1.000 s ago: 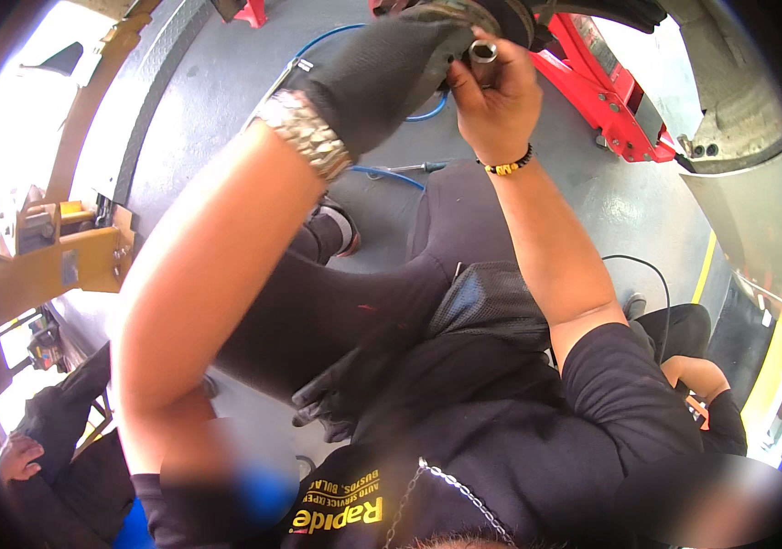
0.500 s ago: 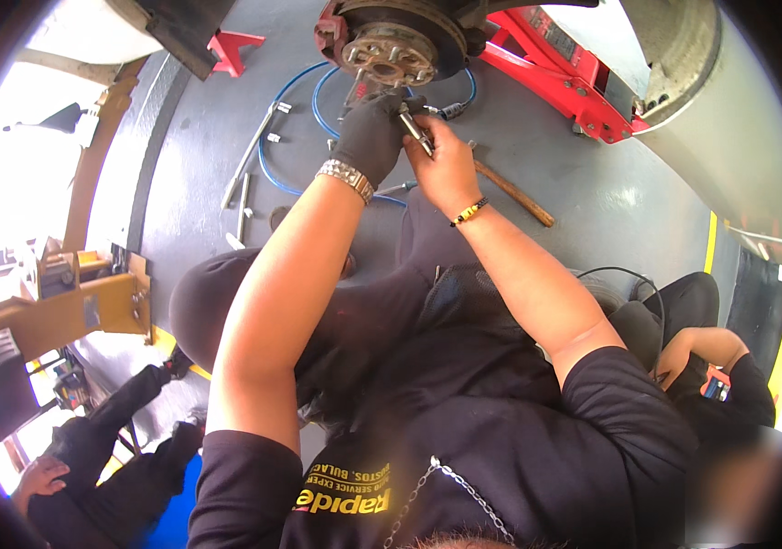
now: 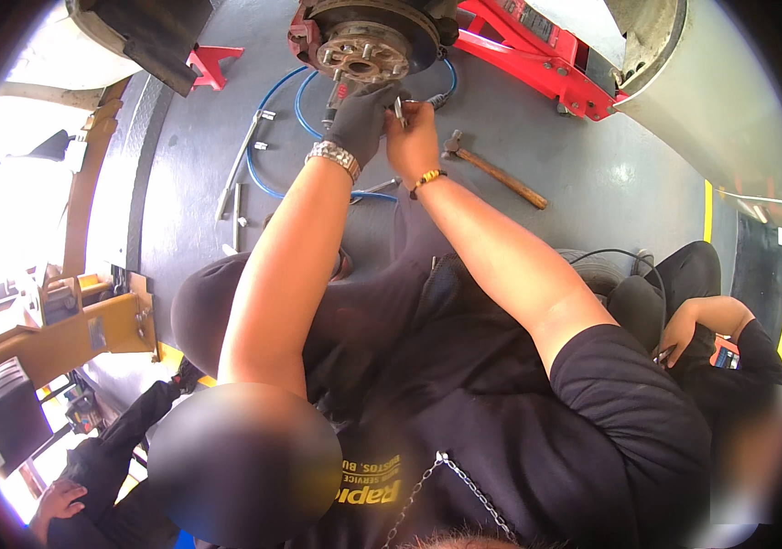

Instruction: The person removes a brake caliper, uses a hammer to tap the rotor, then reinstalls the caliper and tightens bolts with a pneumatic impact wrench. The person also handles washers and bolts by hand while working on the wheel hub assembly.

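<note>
My left hand (image 3: 357, 121), in a dark glove with a metal watch at the wrist, is closed just below the wheel hub (image 3: 363, 59). What its fingers hold is hidden. My bare right hand (image 3: 415, 137), wearing a beaded bracelet, meets it. Between its thumb and fingers it pinches a short, slim silver metal piece (image 3: 399, 110), held nearly upright; its exact kind is unclear. Above my hands, the rusty hub shows its studs in front of the brake disc (image 3: 423, 23). The two hands are close together, apart from the hub face.
A wooden-handled hammer (image 3: 501, 177) lies right of my hands. A blue air hose (image 3: 251, 165) loops across the grey floor beside metal bars (image 3: 240, 165). A red floor jack (image 3: 546, 55) and red stand (image 3: 214, 67) flank the hub. Another person's hand (image 3: 681, 337) is at right.
The silver piece has turned more upright, and my right hand has turned with it. The hammer's head has come into sight. A blurred round shape has appeared at lower left. The whole view has shifted slightly.
</note>
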